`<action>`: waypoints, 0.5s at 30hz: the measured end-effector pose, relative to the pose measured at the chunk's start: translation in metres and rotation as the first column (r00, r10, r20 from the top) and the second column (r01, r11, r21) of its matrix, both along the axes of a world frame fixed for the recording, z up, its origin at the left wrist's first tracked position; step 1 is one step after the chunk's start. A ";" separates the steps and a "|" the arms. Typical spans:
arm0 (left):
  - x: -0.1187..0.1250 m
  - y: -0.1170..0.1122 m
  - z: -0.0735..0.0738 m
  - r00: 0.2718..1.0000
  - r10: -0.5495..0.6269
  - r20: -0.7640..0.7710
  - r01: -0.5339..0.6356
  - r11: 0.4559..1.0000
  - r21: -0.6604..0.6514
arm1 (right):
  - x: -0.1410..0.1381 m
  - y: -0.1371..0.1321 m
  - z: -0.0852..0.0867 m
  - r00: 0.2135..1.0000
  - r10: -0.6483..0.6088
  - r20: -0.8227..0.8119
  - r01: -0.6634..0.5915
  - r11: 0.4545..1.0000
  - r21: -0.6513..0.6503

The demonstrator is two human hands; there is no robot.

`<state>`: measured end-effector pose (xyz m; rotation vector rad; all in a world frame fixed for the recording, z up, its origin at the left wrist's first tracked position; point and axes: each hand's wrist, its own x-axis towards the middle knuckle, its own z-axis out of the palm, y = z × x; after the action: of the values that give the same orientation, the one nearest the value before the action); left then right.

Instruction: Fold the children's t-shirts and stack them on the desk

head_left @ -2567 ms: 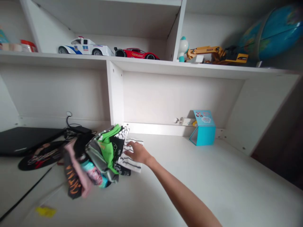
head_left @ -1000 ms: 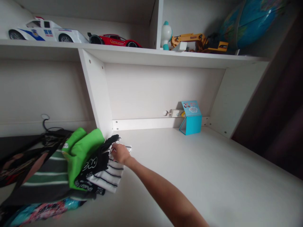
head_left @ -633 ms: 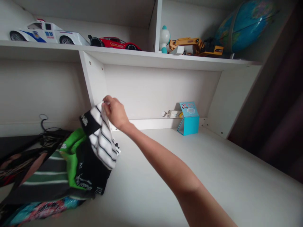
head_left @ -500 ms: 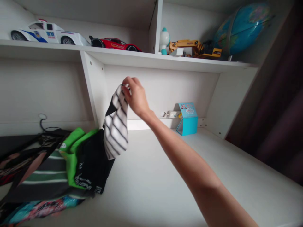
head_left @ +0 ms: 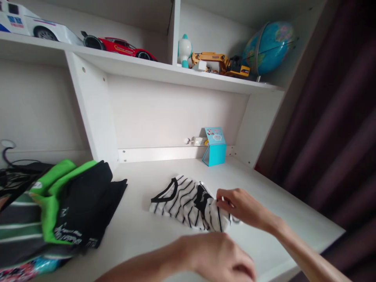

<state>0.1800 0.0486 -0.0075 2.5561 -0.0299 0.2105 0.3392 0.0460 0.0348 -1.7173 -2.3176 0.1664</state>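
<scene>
A white shirt with black stripes (head_left: 188,199) lies crumpled on the white desktop, its black-edged neckline toward the left and a black patch near its middle. At its right end, my right hand (head_left: 242,207) pinches the fabric between thumb and fingers. My left hand (head_left: 220,254) is in front of the shirt's near edge, back of the hand up and fingers curled. Whatever its fingers hold, if anything, is hidden, and the hand is slightly blurred.
Dark, green and striped clothes (head_left: 79,203) are piled at left. A blue desk calendar (head_left: 216,154) stands at the back by a power strip (head_left: 199,141). Above, a shelf (head_left: 132,64) holds a red toy car (head_left: 125,47), a toy excavator (head_left: 217,60) and a globe (head_left: 272,47).
The striped shirt, held up by one hand near the clothes pile, now lies on the desktop farther right. My right hand has moved down and right; my left hand has come into view.
</scene>
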 end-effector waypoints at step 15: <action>-0.048 0.175 -0.069 0.739 0.664 -0.116 -0.665 0.746 0.033 | 0.053 -0.061 -0.084 0.902 -0.126 -0.412 -0.024 0.940 -0.339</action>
<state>0.1321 0.2241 -0.0762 2.4537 0.9503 0.3206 0.3923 -0.0150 -0.0497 -1.6701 -1.9922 0.8869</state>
